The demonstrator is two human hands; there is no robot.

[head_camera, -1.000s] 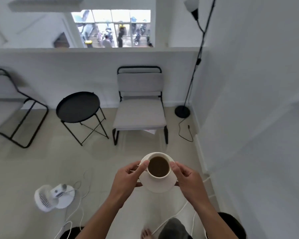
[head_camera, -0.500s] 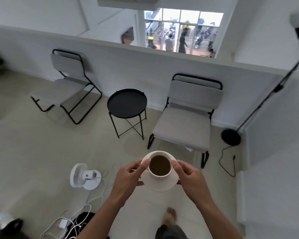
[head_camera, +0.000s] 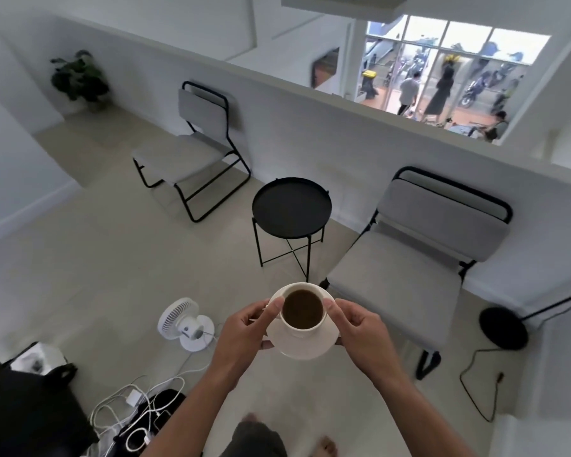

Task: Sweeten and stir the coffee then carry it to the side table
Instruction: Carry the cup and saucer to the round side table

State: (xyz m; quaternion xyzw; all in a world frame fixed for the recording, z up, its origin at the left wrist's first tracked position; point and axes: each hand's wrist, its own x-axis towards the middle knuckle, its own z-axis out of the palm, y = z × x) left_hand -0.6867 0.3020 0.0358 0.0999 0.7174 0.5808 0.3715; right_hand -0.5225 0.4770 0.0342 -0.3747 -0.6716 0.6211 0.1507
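I grasp the white saucer [head_camera: 302, 345] with both hands: my left hand [head_camera: 243, 331] at its left edge, my right hand [head_camera: 363, 328] at its right. The coffee cup [head_camera: 303, 311] sits on it, above the floor, near the black round counter [head_camera: 291, 206] farther ahead.

The view swings left and closes in: the round black side bench [head_camera: 291, 207], off to the left a second ago, now sits nearly dead ahead, just beyond the coffee cup [head_camera: 303, 310]. The grey chair [head_camera: 412, 258] that was straight in front slides over to the right. A second chair [head_camera: 195, 150] comes fully into sight on the left, and a potted plant [head_camera: 78, 79] appears in the far corner. The small white fan [head_camera: 185, 321] shifts inward, closer to the left hand [head_camera: 244, 331]. A tangle of white cables [head_camera: 136, 410] and a dark bag [head_camera: 23, 404] enter at lower left. The floor lamp's base [head_camera: 503, 328] drops to the right edge.
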